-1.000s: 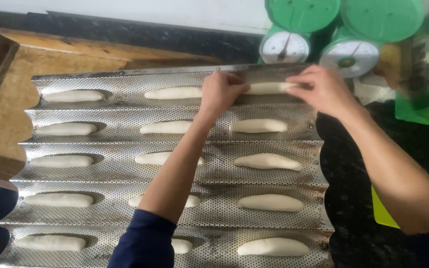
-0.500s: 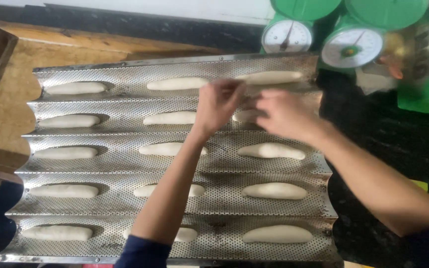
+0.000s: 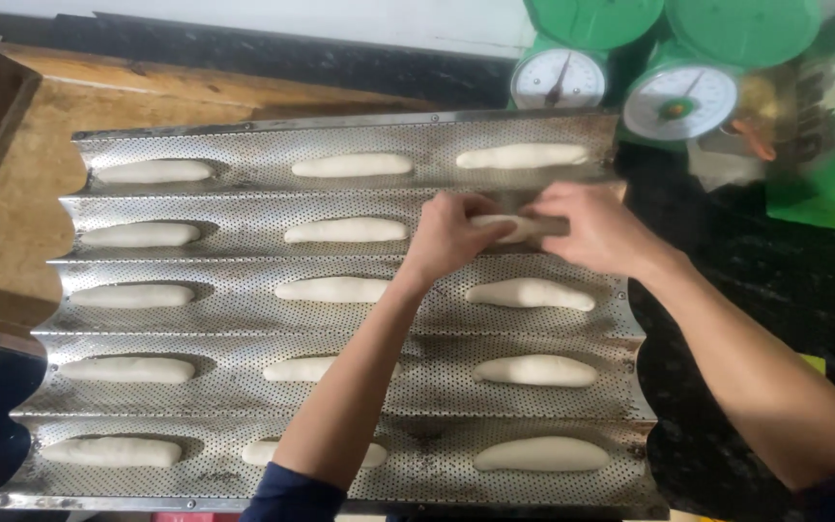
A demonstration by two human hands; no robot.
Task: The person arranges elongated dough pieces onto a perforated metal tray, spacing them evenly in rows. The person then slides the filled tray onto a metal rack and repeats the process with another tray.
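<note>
Both hands have been lowered from the top channel to the second channel since the earlier frames. Head view: a perforated metal baguette tray [image 3: 244, 261] with five channels is laid on a wooden board [image 3: 21, 193] beside a dark speckled counter [image 3: 775, 280]. Two green dial scales [image 3: 678, 97] are set against the rear wall. The pale, elongated dough piece [image 3: 514, 227] is located at the right of the second channel. It is pinched at its ends by the closed fingers of the left hand [image 3: 451, 237] and right hand [image 3: 596, 227].
</note>
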